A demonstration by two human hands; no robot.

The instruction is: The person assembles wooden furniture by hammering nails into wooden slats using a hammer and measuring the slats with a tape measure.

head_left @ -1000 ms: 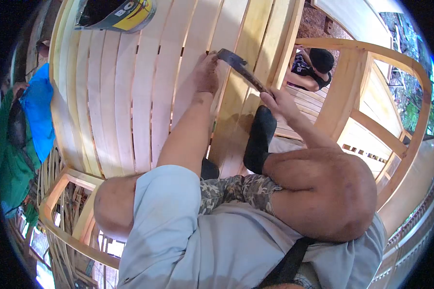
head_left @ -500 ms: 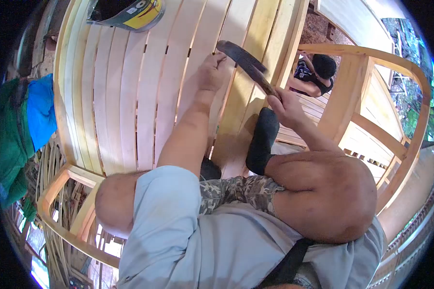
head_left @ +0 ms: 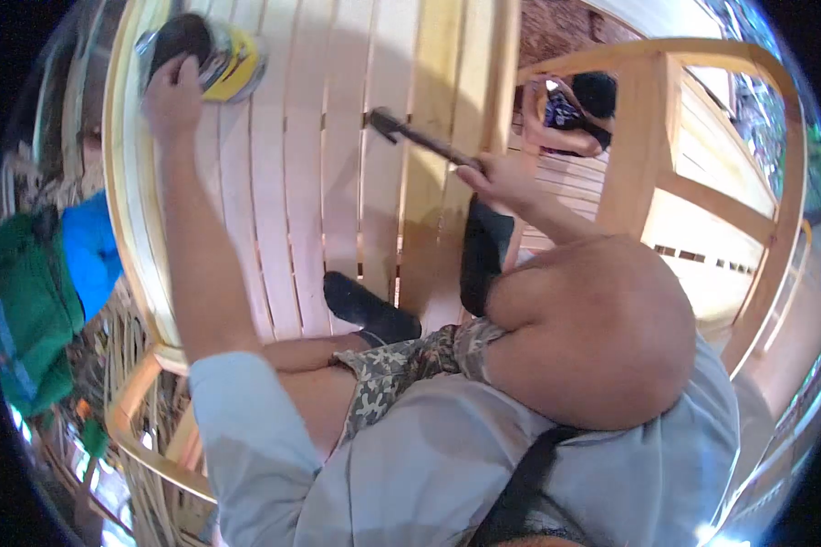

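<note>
My right hand (head_left: 502, 178) is closed around the handle of a hammer (head_left: 433, 146). The hammer's dark head points left, over the pale wooden slats (head_left: 342, 173). At the upper left, my left hand (head_left: 175, 91) is at the mouth of a can with a yellow and black label (head_left: 233, 68). Its fingers are curled against the can's dark opening, and what they hold, if anything, is hidden. The can stands on the slats, near their left edge.
Another person (head_left: 575, 114) is beyond the wooden armrest frame (head_left: 634, 137) on the right. My socked feet (head_left: 369, 310) rest on the slats. A second armrest (head_left: 141, 438) is at lower left. Green and blue cloth (head_left: 36, 310) hangs at the left, above piled strips.
My left hand has moved from the slats near the hammer head to the can at upper left. The hammer has swung lower and left in view. My left leg has shifted, showing its foot.
</note>
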